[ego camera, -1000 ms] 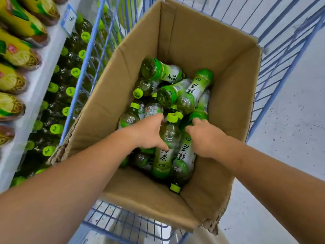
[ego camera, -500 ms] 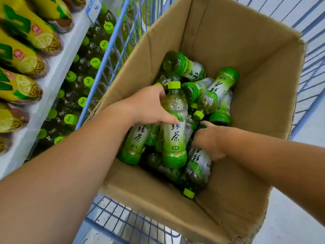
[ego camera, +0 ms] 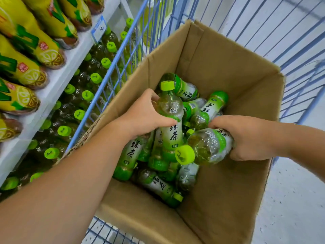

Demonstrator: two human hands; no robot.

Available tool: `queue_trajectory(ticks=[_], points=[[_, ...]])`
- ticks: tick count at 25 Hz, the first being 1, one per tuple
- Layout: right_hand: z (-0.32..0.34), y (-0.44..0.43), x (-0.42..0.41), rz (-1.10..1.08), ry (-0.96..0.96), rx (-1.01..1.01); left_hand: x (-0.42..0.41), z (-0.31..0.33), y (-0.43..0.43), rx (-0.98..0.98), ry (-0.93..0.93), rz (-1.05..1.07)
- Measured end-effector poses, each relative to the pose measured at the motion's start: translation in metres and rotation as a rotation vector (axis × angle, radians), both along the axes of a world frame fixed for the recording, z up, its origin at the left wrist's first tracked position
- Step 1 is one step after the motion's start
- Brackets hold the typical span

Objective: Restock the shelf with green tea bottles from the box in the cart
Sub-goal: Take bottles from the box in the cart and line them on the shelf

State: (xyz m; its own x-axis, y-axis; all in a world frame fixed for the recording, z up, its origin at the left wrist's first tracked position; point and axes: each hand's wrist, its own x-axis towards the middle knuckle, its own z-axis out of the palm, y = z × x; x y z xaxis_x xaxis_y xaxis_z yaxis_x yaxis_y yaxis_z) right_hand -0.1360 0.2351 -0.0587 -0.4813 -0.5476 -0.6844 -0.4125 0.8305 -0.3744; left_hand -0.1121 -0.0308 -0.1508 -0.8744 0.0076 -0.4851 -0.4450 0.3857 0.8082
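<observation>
An open cardboard box (ego camera: pixel 228 71) stands in a blue wire cart (ego camera: pixel 112 60) and holds several green tea bottles with green caps. My left hand (ego camera: pixel 146 115) grips two of them together: an upright bottle (ego camera: pixel 170 118) and a second one (ego camera: pixel 130 155) hanging lower beside it. My right hand (ego camera: pixel 246 136) grips another bottle (ego camera: pixel 205 147), tilted with its cap toward me. Loose bottles (ego camera: pixel 158 187) lie underneath and behind my hands. The lower shelf (ego camera: pixel 84 95) at left has rows of green tea bottles.
A white upper shelf (ego camera: pixel 58 81) at left carries yellow lemon tea bottles (ego camera: pixel 29 41) and a price tag (ego camera: pixel 98 29). The cart's wire side stands between the box and the shelf. Pale floor (ego camera: pixel 295 199) lies to the right.
Both hands have risen out of the pile. The left hand lifted its two bottles higher. The right hand pulled a bottle up and turned its cap toward me.
</observation>
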Motion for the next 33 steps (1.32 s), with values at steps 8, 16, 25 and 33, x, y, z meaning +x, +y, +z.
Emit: queue_trajectory(ticks=[8,16,25,33], points=[[0.004,-0.001,0.026,-1.041,-0.63,-0.782,0.01,0.045,0.007,0.516,0.043,0.302],[-0.004,-0.027,0.063,-1.371,-0.516,-0.867,0.033,0.069,0.017,0.715,-0.242,0.408],[-0.006,-0.035,0.07,-1.303,-0.33,-0.884,0.065,0.107,-0.002,0.779,-0.158,0.408],[0.031,-0.073,0.068,-0.998,-0.451,-0.932,0.136,0.143,-0.021,0.629,0.085,0.496]])
